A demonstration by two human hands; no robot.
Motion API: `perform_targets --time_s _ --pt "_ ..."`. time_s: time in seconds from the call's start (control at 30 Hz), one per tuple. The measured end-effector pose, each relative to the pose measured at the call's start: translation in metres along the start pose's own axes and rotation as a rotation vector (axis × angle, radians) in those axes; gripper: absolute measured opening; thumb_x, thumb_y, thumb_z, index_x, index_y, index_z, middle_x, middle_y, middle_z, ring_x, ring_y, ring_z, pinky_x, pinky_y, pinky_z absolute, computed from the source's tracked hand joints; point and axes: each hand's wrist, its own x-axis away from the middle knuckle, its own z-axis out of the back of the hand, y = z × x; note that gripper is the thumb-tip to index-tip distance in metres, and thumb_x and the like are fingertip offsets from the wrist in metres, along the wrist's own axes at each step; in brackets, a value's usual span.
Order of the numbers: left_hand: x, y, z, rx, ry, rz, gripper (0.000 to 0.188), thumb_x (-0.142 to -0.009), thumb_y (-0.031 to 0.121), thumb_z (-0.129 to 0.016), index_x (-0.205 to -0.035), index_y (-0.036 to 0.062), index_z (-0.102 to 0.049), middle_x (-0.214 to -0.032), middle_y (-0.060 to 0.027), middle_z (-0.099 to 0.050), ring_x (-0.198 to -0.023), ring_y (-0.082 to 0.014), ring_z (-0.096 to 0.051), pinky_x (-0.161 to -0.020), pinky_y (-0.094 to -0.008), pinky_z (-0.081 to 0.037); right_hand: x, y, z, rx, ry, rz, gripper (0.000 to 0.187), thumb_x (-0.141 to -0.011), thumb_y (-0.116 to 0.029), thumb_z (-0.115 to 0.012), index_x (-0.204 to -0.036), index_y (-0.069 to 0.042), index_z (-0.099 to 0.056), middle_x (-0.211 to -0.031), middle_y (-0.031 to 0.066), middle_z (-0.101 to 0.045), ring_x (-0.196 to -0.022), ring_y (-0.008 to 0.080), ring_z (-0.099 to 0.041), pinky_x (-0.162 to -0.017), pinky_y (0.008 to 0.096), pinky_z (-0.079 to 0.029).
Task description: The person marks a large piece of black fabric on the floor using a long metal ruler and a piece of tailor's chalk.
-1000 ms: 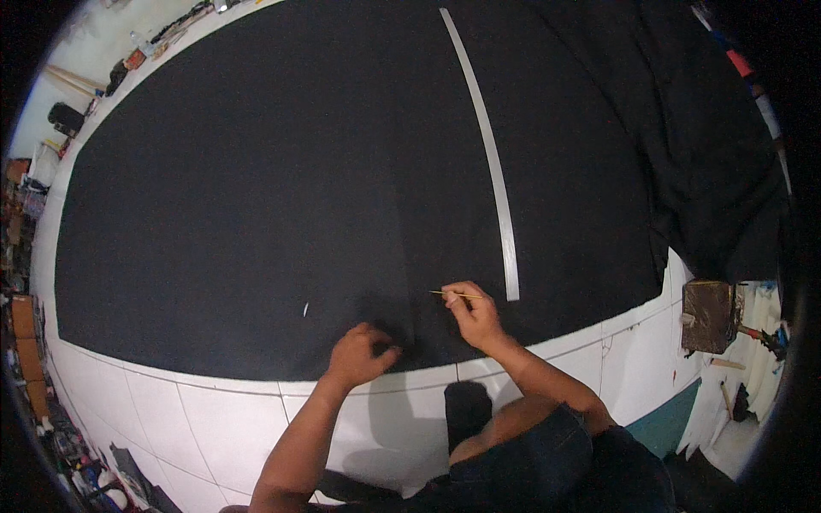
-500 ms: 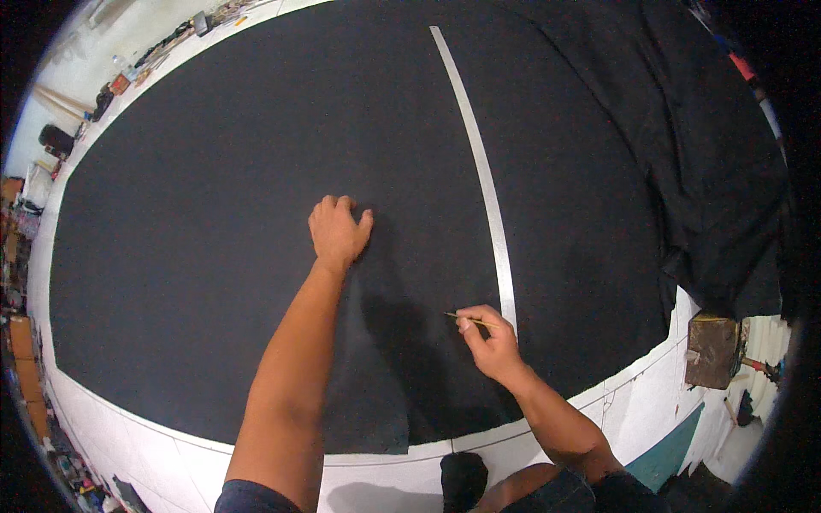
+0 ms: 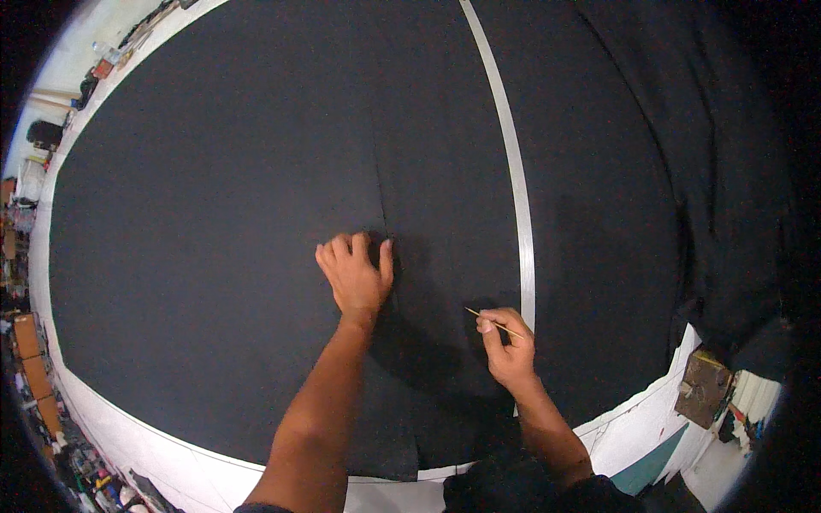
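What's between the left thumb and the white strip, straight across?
Only black cloth, partly shadowed, in the head view; nothing lies on it between left thumb and white strip. The right hand and its thin stick are lower in the picture.

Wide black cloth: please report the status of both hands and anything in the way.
Left bare hand on the wide black cloth, thumb apart. Right bare hand grips a thin yellowish stick. Long, narrow, pale strip partly covered by right hand.
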Motion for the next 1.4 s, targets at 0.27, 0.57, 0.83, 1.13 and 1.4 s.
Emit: perform_targets --time_s 0.27,0.57,0.83,1.13,1.4 --pt "0.001 -0.008 -0.005 -0.042 -0.156 0.099 0.022 -0.090 0.024 -0.068 -0.101 0.0062 -0.061 -0.111 -0.0158 -0.055 -0.111 -0.0381 -0.049 -0.108 -0.0582 -0.032 -0.112 -0.018 -0.024 -0.060 -0.062 -0.153 0.016 -0.097 -0.011 -0.062 -0.108 -0.001 -0.069 -0.097 0.0128 -0.069 -0.088 0.0230 -0.067 -0.078 0.0326 -0.053" --pt "0.009 -0.009 -0.011 -0.083 -0.215 0.135 0.020 -0.084 0.021 -0.071 -0.098 0.0087 -0.063 -0.104 -0.0119 -0.055 -0.106 -0.0339 -0.050 -0.106 -0.0621 -0.032 -0.247 -0.011 -0.135 -0.411 -0.060 -0.237 0.035 -0.107 -0.028 -0.046 -0.126 -0.001 -0.058 -0.111 0.0141 -0.068 -0.099 0.0204 -0.066 -0.088 0.0334 -0.053" --pt "-0.001 -0.006 -0.004 -0.106 -0.288 0.162 0.049 -0.086 0.035 -0.070 -0.127 0.0106 -0.059 -0.109 -0.0149 -0.052 -0.109 -0.0355 -0.049 -0.109 -0.0621 -0.029 -0.237 -0.029 -0.174 -0.538 0.105 -0.425 0.037 -0.109 -0.031 -0.040 -0.130 -0.004 -0.054 -0.115 0.0123 -0.063 -0.102 0.0204 -0.062 -0.092 0.0346 -0.050" --pt "-0.033 0.008 0.003 -0.106 -0.271 0.215 0.037 -0.084 0.038 -0.070 -0.112 0.0143 -0.066 -0.108 -0.0097 -0.054 -0.109 -0.0320 -0.048 -0.101 -0.0562 -0.035 -0.239 -0.025 -0.173 -0.468 0.110 -0.391 0.037 -0.109 -0.030 -0.041 -0.130 -0.004 -0.055 -0.115 0.0120 -0.062 -0.098 0.0180 -0.061 -0.087 0.0341 -0.052" --pt "-0.145 0.011 -0.024 -0.067 -0.582 0.394 0.036 -0.078 0.024 -0.072 -0.106 0.0040 -0.062 -0.108 -0.0160 -0.061 -0.106 -0.0359 -0.059 -0.095 -0.0490 -0.046 -0.253 -0.016 -0.149 -0.289 0.104 -0.249 0.039 -0.108 -0.032 -0.041 -0.131 -0.005 -0.058 -0.113 0.0136 -0.060 -0.085 0.0169 -0.064 -0.081 0.0332 -0.053"
